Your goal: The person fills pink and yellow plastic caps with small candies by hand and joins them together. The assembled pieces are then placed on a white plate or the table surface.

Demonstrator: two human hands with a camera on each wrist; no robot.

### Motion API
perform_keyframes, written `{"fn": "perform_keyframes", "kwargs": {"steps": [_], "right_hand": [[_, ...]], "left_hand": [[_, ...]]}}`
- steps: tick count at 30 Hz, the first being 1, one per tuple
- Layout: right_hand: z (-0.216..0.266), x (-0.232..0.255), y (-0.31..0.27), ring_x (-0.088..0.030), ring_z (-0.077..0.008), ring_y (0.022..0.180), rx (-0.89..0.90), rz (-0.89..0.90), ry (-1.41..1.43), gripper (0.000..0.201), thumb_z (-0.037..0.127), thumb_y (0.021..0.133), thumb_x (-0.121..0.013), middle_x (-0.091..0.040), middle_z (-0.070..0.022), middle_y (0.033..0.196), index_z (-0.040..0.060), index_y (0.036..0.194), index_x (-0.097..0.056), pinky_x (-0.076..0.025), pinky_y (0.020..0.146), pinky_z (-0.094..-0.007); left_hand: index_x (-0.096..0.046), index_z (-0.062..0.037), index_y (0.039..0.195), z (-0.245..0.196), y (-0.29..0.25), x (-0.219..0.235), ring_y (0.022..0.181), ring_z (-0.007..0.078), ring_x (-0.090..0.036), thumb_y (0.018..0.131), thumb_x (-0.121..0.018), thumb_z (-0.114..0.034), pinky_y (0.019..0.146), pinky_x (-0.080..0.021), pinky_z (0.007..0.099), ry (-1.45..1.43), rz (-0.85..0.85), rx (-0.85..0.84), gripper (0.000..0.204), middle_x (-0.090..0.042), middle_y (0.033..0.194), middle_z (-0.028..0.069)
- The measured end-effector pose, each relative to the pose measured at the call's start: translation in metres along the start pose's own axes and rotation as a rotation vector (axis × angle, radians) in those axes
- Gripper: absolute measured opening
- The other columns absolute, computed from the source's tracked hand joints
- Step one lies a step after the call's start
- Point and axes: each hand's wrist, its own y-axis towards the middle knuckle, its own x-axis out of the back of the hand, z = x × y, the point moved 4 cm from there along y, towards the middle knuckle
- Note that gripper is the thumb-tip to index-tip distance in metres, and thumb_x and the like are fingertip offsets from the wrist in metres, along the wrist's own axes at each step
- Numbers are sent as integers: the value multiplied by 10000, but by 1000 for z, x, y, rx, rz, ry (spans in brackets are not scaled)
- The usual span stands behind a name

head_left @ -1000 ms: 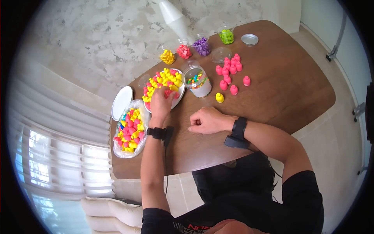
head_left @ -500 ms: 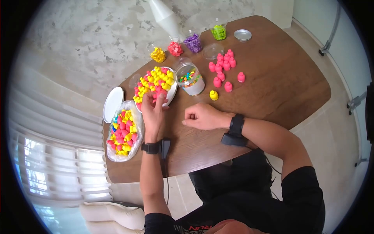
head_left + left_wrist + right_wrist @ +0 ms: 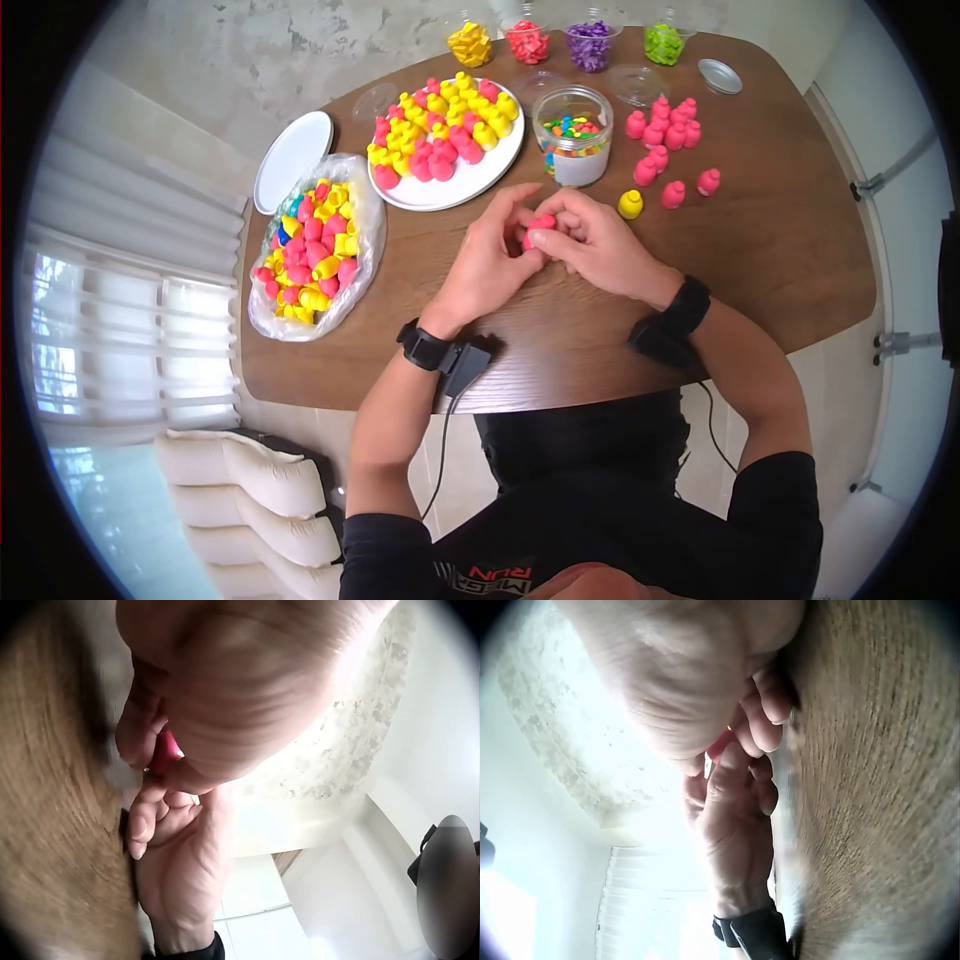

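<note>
In the head view, both hands meet over the table in front of the body. My left hand (image 3: 485, 268) and right hand (image 3: 612, 252) pinch a small pink bottle-shaped piece (image 3: 539, 230) between thumbs and fingertips. Fingers cover most of it; a pink patch (image 3: 166, 751) shows in the left wrist view and a pink bit (image 3: 720, 745) in the right wrist view. Just beyond the right hand stands a yellow bottle-shaped piece (image 3: 630, 205). Several pink bottle-shaped pieces (image 3: 672, 132) stand grouped behind it.
A white plate (image 3: 468, 190) bears many pink and yellow pieces. Left of it are a plastic bag (image 3: 372, 222) of coloured pieces and a white lid (image 3: 290, 160). A clear jar (image 3: 580, 166) holds colourful bits. Cups of yellow, pink, purple (image 3: 588, 50) and green pieces line the back.
My left hand has left the plate with a pink piece and come right to the right hand, which now also grips it. The head view has shifted, so the table appears higher and further left.
</note>
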Motion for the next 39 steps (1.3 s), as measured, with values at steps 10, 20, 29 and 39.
{"fn": "perform_keyframes", "kwargs": {"steps": [10, 20, 29, 39], "right_hand": [[0, -3, 0, -570, -16, 704, -10, -60, -12, 210, 121, 966, -749, -630, 6, 803, 2, 1025, -586, -474, 585, -234], [-2, 1, -2, -601, -55, 726, -13, -12, -34, 171, 110, 1011, -672, -655, -42, 815, -5, 1033, -547, -499, 613, -264], [7, 0, -3, -649, -71, 773, -52, -11, 41, 154, 100, 1025, -646, -672, -57, 848, -15, 1060, -550, -530, 647, -264], [9, 1, -2, -632, -58, 762, -75, -31, 33, 169, 131, 1044, -628, -677, -51, 883, -25, 1097, -589, -515, 637, -248]], "left_hand": [[-601, 6, 1258, 4, 2, 2, 898, 66, -623, 902, -754, 12, 802, -537, 259, 62, 23, 93, 387, -702, 1034, 33], [-706, 15, 1152, 3, 1, 2, 838, 25, -579, 972, -769, -158, 745, -511, 223, 40, 81, 151, 258, -692, 942, -27], [-703, 16, 1159, 7, 2, 3, 862, 25, -599, 957, -782, -128, 773, -519, 216, -56, 114, 174, 261, -706, 973, -18], [-638, 5, 1210, 11, 5, 4, 935, 57, -638, 974, -752, -86, 831, -526, 228, -167, 132, 151, 277, -702, 1042, 14]]}}
